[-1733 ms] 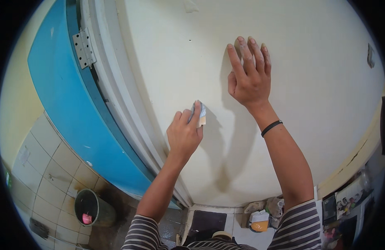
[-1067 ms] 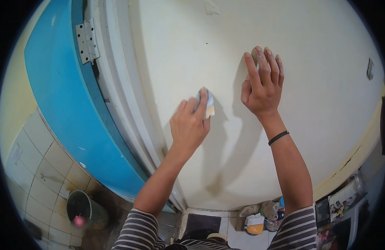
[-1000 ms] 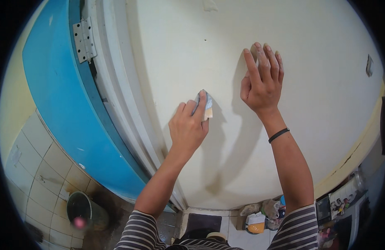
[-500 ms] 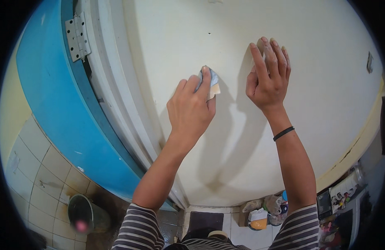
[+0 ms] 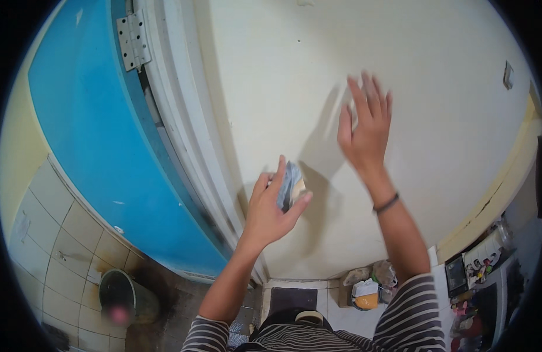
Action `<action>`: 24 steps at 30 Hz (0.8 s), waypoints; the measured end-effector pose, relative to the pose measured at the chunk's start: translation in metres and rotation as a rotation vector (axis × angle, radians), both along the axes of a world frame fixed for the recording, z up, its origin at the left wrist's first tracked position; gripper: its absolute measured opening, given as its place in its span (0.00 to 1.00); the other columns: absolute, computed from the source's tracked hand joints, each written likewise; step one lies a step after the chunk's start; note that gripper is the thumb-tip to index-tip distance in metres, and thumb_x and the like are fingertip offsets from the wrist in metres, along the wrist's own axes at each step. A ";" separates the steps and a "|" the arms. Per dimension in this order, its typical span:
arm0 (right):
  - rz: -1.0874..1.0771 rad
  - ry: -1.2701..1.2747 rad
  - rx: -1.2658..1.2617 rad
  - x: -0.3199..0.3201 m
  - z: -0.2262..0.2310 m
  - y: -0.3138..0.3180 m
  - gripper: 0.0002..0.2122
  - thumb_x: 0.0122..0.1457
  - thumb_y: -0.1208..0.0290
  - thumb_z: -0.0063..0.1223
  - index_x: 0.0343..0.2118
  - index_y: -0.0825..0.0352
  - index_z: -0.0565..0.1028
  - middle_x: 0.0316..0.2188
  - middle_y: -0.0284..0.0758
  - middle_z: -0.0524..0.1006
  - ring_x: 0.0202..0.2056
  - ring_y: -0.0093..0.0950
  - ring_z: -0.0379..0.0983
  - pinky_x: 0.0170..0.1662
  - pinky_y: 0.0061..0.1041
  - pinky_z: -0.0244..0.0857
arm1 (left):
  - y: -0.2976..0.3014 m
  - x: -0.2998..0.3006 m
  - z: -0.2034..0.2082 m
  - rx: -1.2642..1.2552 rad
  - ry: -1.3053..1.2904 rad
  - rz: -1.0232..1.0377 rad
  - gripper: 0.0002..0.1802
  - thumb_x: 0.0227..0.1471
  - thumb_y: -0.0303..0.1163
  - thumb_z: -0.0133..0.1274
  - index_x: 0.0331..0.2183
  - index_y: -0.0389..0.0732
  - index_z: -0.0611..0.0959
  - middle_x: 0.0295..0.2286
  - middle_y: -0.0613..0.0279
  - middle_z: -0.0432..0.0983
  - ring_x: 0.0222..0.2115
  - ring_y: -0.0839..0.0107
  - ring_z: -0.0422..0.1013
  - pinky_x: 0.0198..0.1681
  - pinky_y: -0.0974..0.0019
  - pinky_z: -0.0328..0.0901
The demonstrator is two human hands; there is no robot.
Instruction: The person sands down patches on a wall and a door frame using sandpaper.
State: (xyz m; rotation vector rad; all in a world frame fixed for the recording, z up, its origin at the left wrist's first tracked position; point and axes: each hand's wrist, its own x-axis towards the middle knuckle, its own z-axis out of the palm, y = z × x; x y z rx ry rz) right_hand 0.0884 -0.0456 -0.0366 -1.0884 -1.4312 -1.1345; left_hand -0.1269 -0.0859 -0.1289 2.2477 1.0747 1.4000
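A broad cream wall [image 5: 400, 117] fills most of the view, its paint matt and smooth, with faint scuffs and a small fitting high on the right. It stands upright in front of the person, so both hands work against it at arm's reach. To its left runs a white door frame [image 5: 183, 135], moulded in long ridges, and beside that a glossy blue door [image 5: 89, 135], swung open with a grey metal hinge [image 5: 133, 40] screwed near the top. Pale square tiles [image 5: 53, 234] cover the lower left wall, their grout dark.

Down at floor level a dark round bucket [image 5: 127, 296] stands by the door, and a huddle of bags and small containers [image 5: 365, 287] lies against the foot of the wall, out from underfoot.

The right hand [image 5: 365, 132] is raised with fingers spread and slightly blurred, palm facing the wall; whether it touches the paint I cannot tell. A thin dark band circles its wrist. The left hand [image 5: 271, 205] sits lower, close to the frame, its grip pinched on a folded sheet of sandpaper [image 5: 291, 186]: thumb beneath, fingers along the top. The sheet is small, greyish with a tan edge, stiff enough to hold its fold, and looks lifted just off the wall, its face turned towards the paint. Striped sleeves show at the lower edge.
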 end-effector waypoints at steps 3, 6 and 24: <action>0.566 0.420 -0.384 -0.046 -0.063 -0.065 0.24 0.60 0.72 0.57 0.60 0.70 0.71 0.53 0.51 0.76 0.57 0.45 0.72 0.62 0.43 0.61 | -0.015 -0.021 -0.029 -0.126 -0.094 -0.086 0.54 0.53 0.37 0.63 0.69 0.36 0.49 0.44 0.45 0.71 0.45 0.53 0.69 0.53 0.57 0.62; 0.674 0.591 -0.591 -0.062 -0.115 -0.104 0.26 0.59 0.71 0.61 0.60 0.71 0.71 0.52 0.52 0.77 0.54 0.39 0.75 0.57 0.37 0.67 | -0.032 -0.015 -0.046 -0.143 -0.094 -0.125 0.62 0.51 0.38 0.63 0.70 0.36 0.37 0.47 0.41 0.69 0.48 0.48 0.66 0.57 0.53 0.58; 0.678 0.687 -0.810 -0.071 -0.192 -0.125 0.18 0.60 0.79 0.58 0.54 0.69 0.78 0.29 0.33 0.79 0.31 0.18 0.72 0.34 0.18 0.66 | -0.082 -0.017 -0.111 -0.570 -0.354 -0.095 0.20 0.56 0.25 0.59 0.52 0.35 0.82 0.32 0.54 0.84 0.32 0.73 0.78 0.38 0.68 0.71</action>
